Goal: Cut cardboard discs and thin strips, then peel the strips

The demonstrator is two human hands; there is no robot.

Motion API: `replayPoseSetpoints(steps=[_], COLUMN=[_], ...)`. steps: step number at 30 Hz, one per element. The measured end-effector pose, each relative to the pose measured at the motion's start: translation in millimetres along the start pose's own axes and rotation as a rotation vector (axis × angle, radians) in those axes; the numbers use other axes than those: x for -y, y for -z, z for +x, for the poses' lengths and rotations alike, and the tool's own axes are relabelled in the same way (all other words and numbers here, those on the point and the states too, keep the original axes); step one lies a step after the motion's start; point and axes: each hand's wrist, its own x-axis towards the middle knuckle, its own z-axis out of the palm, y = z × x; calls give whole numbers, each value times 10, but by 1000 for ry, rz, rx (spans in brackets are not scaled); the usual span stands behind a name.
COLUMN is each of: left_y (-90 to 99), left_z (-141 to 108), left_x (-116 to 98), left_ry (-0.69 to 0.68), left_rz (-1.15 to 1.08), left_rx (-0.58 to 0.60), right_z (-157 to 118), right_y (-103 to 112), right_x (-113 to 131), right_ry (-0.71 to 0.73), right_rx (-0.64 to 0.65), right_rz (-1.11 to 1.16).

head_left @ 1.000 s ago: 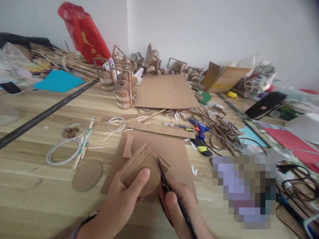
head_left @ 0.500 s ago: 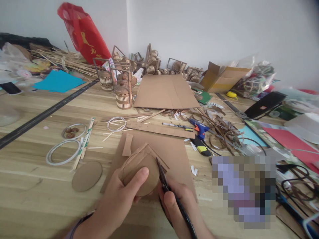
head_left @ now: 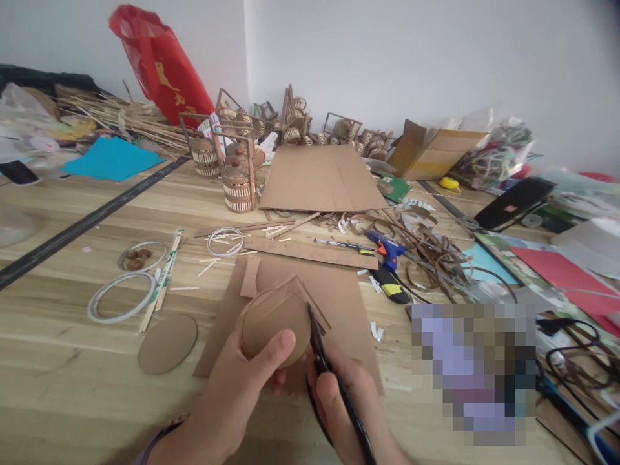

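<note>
A wood-grain tabletop [head_left: 87, 400] spreads beneath a brown cardboard sheet [head_left: 345, 300], over which the left hand [head_left: 242, 384] pinches a smaller cardboard piece [head_left: 271, 323], rounded at its near side and coming to a straight-edged corner at the far end. The left thumb rests on its face with fingers curled below, while the fingers of the right hand [head_left: 358, 384] wrap black-handled scissors [head_left: 321, 358], blades at the piece's right edge.

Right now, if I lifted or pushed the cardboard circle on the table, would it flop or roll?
The cardboard circle would probably feel fairly stiff: the similar-looking cardboard piece in the left hand isn't drooping. It's likely light, being a thin sheet. Since it lies flat, a push would probably make it slide rather than roll.
</note>
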Motion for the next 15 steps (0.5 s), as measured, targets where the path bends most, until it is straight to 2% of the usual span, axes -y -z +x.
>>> replayPoseSetpoints(steps=[4, 8, 15], left_y=[-21, -13, 11], left_z=[-7, -7, -15], left_x=[-16, -31, -10], left_ry=[-12, -18, -11], left_rz=[38, 93, 127], left_rx=[-43, -21, -35], right_z=[20, 34, -9], right_y=[-71, -84, 19], right_x=[-45, -75, 7], right_ry=[57, 54, -128], right_rx=[-14, -56, 109], right_rz=[39, 86, 82])
